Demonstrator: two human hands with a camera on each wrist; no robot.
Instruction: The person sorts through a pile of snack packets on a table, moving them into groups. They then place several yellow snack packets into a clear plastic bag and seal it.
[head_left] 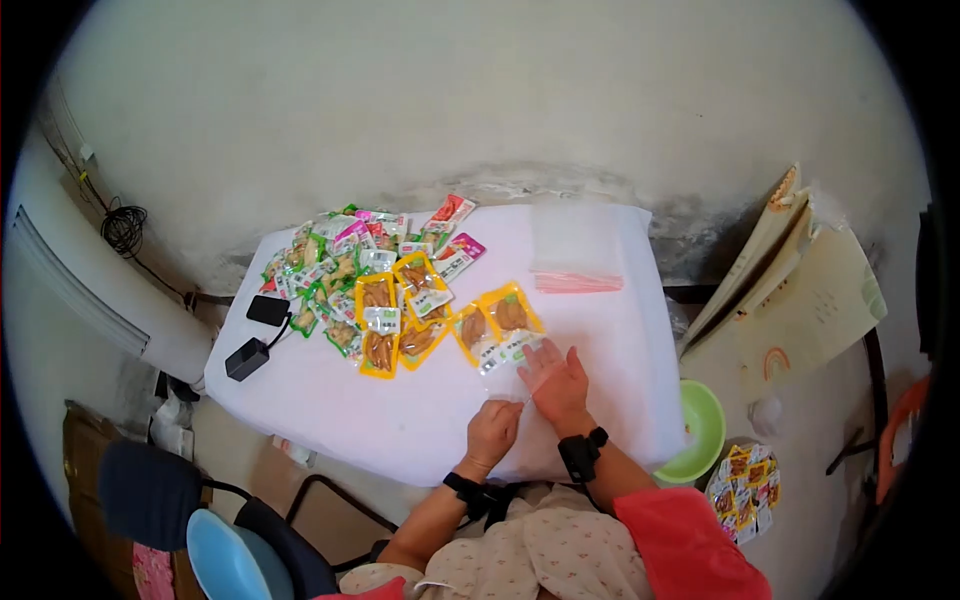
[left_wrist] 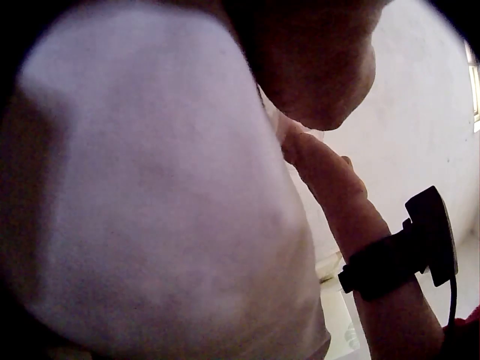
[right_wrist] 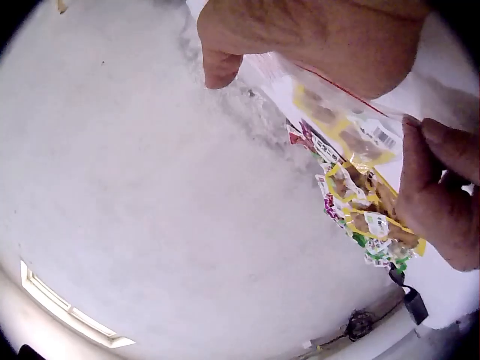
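Observation:
A clear zip bag (right_wrist: 366,114) with a red line along its mouth lies on the white-covered table. Two yellow-edged snack packets (head_left: 497,318) with brown pieces show inside it. My left hand (head_left: 491,432) pinches the near edge of the bag between thumb and finger. Over the bag's near right part lies my right hand (head_left: 557,388), its fingers extended and thumb spread. In the left wrist view, the white cloth (left_wrist: 157,180) and dark, blurred hand parts fill most of the picture, with the bag largely hidden.
Left of the bag lie more yellow-edged packets (head_left: 380,325) and a heap of green and pink packets (head_left: 330,260). Flat clear bags with red strips (head_left: 577,283) lie at the back right. A black device (head_left: 247,358) sits at left; a green basin (head_left: 706,430) stands beside the table.

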